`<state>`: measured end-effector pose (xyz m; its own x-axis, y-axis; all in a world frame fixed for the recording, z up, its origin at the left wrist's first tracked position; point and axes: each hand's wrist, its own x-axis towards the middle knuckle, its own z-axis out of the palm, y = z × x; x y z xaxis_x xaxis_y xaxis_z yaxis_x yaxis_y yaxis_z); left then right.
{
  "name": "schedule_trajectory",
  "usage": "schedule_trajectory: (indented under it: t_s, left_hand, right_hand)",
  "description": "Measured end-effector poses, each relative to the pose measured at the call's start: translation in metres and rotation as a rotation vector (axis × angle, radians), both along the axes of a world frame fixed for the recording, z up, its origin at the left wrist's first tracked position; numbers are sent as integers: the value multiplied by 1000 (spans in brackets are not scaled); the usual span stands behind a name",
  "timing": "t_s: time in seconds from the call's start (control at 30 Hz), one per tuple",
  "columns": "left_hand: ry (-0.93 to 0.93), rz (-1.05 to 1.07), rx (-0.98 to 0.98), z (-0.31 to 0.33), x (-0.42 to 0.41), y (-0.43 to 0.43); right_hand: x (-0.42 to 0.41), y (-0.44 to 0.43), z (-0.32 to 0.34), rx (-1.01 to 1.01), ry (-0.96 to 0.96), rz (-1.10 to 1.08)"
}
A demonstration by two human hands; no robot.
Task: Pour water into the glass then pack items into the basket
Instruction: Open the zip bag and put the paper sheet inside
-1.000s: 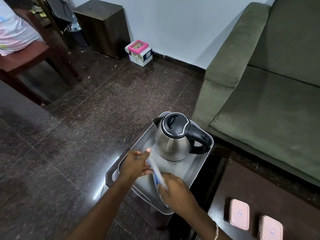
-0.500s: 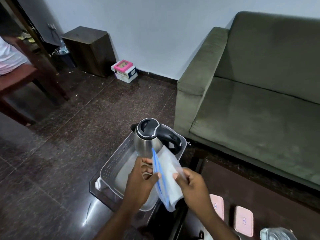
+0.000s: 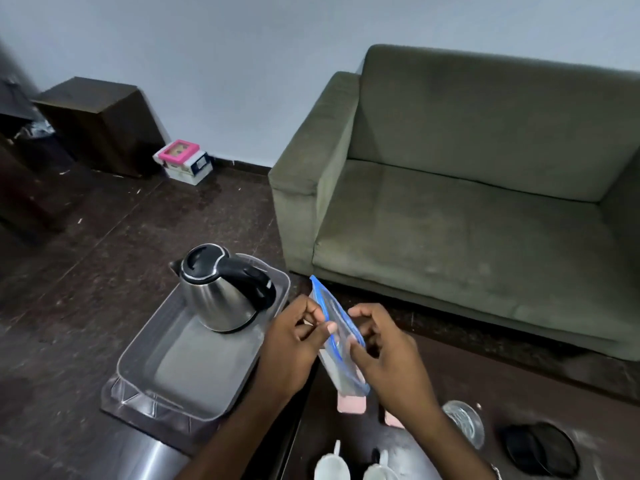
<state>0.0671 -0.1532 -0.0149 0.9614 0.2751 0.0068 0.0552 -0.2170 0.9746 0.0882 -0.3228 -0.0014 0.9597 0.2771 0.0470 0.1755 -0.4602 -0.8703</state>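
Note:
A clear zip bag [image 3: 341, 355] with a blue seal is held upright between both hands, above the dark table edge. My left hand [image 3: 294, 344] pinches its top edge from the left. My right hand [image 3: 384, 348] grips it from the right, thumb on the seal. A steel kettle [image 3: 221, 292] with a black lid and handle stands at the far end of the grey plastic basket [image 3: 145, 348], left of my hands. A glass [image 3: 464, 422] holding water stands on the table at lower right. Two pink flat items [image 3: 351, 405] lie on the table, partly hidden by the bag and my right arm.
A green sofa [image 3: 467, 209] fills the right side behind the dark table [image 3: 519, 386]. A black round item [image 3: 540, 448] lies right of the glass; two white objects [image 3: 330, 467] sit at the bottom edge. A dark wooden cabinet [image 3: 100, 123] and a pink-topped box [image 3: 183, 161] stand by the wall.
Both hands lifted the zip bag out of the basket and carried it rightward to above the table edge. The view swung right, bringing the glass and the black item into sight.

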Motion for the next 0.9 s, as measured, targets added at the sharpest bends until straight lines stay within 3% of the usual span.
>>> schedule_trajectory:
  t_s: [0.1,0.2,0.33,0.37,0.7,0.77,0.9]
  left_hand:
    - [-52,60,346,0,0,-14]
    - [-75,64,502,5,-2,-27]
    - [-104,-133,490,17,-1,-61]
    - [-96,-172,484,20,1,-71]
    - [-143,-484,497,46,0,-147]
    - [-137,-555,480,49,-3,-154]
    - [-144,-649,448,48,-7,-165]
  right_hand:
    - [5,-34,9,-1,-155,-79]
    - [6,-58,18,-148,-182,-153]
    - [1,-73,39,-665,-1,-220]
    - [0,-77,44,-700,31,-235]
    - [12,-112,39,-366,159,-83]
    - [19,-125,32,-417,154,-55]
    - [30,-139,21,-702,229,188]
